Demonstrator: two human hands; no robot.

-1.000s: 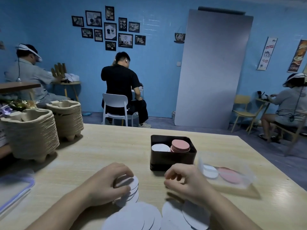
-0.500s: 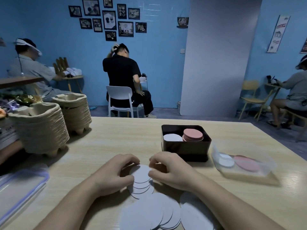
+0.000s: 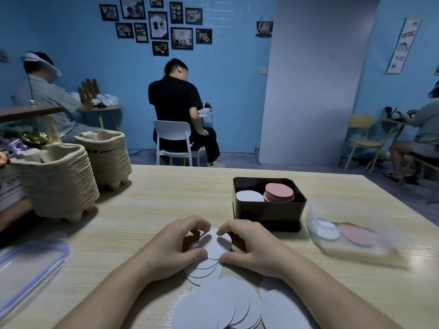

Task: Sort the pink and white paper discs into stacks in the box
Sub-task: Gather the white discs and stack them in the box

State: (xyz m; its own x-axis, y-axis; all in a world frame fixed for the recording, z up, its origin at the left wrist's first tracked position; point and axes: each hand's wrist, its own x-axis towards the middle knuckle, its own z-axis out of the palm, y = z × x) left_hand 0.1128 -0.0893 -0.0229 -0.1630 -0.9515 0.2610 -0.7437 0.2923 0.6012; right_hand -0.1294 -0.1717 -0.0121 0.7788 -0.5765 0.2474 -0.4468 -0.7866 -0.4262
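White discs [image 3: 215, 248] fanned on the tabletop [image 3: 166, 200] before you, your left hand [image 3: 177, 248] and right hand [image 3: 249, 246] pinching them from either side, black box [image 3: 268, 210] just beyond holding white stack [image 3: 248, 195] beside pink stack [image 3: 279, 192].

On the table [image 3: 166, 193], the box [image 3: 268, 213] sits behind the two hands; a clear container [image 3: 351, 236] lies to its right. Two stacks of pulp trays [image 3: 57, 181] stand far left, a lid [image 3: 28, 269] before them.
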